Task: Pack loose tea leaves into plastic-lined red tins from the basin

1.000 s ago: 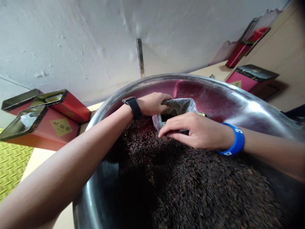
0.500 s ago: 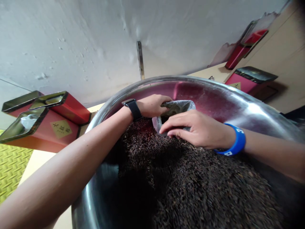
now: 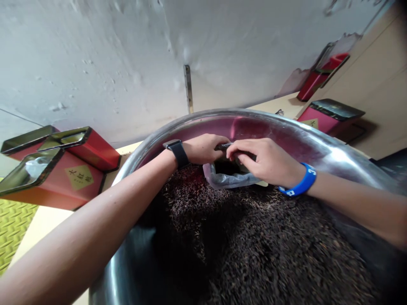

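A big steel basin [image 3: 321, 144] is heaped with dark loose tea leaves [image 3: 254, 250]. At the far side of the heap lies a clear plastic bag [image 3: 229, 178] with its mouth open upward and tea inside. My left hand [image 3: 203, 149], a black watch on its wrist, is closed on the bag's far left rim. My right hand [image 3: 265, 160], with a blue wristband, pinches the bag's rim from the right, fingers curled over the opening.
Open red tea tins [image 3: 54, 169] stand at the left on a pale tabletop, more red tins [image 3: 327, 114] at the back right. A grey wall rises behind the basin. Yellow-green matting [image 3: 12, 228] shows at the lower left.
My right hand lifted off the front of the bag and moved up to its rim beside my left hand. The bag's front now shows, sagging on the tea.
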`<state>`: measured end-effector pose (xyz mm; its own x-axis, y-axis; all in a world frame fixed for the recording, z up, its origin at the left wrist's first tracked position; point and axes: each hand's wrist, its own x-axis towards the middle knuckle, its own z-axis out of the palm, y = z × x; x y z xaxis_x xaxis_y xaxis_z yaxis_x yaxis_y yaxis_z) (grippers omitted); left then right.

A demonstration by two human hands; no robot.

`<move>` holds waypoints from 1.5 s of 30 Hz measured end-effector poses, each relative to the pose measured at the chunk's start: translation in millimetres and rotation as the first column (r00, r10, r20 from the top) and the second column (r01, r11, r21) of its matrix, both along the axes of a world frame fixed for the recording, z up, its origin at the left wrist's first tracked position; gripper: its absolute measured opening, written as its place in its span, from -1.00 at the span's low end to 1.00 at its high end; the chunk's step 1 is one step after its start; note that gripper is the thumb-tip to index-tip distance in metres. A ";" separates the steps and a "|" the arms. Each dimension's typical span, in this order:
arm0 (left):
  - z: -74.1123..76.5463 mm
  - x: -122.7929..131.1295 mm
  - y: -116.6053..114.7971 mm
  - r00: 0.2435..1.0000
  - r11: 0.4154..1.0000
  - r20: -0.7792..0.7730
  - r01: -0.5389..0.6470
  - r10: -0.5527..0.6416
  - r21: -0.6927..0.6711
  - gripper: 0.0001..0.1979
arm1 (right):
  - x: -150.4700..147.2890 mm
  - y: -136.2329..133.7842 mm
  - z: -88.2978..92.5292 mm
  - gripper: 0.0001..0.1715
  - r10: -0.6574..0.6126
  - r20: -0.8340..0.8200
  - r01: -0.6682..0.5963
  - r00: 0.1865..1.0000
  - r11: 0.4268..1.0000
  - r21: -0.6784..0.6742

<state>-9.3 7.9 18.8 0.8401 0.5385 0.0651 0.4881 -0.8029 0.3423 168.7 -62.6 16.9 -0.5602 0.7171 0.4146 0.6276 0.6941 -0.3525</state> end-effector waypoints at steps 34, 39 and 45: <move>1.1 -1.2 2.6 1.000 1.000 -0.025 0.014 -0.014 -0.028 -0.68 | 0.5 2.0 -7.0 -0.70 0.013 -0.011 -0.012 1.000 0.999 0.040; 0.5 -1.8 2.2 0.999 1.000 -0.046 -0.018 0.019 0.006 -0.68 | 1.0 2.9 -4.5 -0.72 0.043 0.049 -0.045 0.998 0.998 0.032; 1.2 -1.2 1.9 0.998 1.000 -0.055 -0.018 0.018 0.001 -0.67 | 0.1 3.2 -4.4 -0.76 0.040 0.078 -0.047 0.996 0.995 0.089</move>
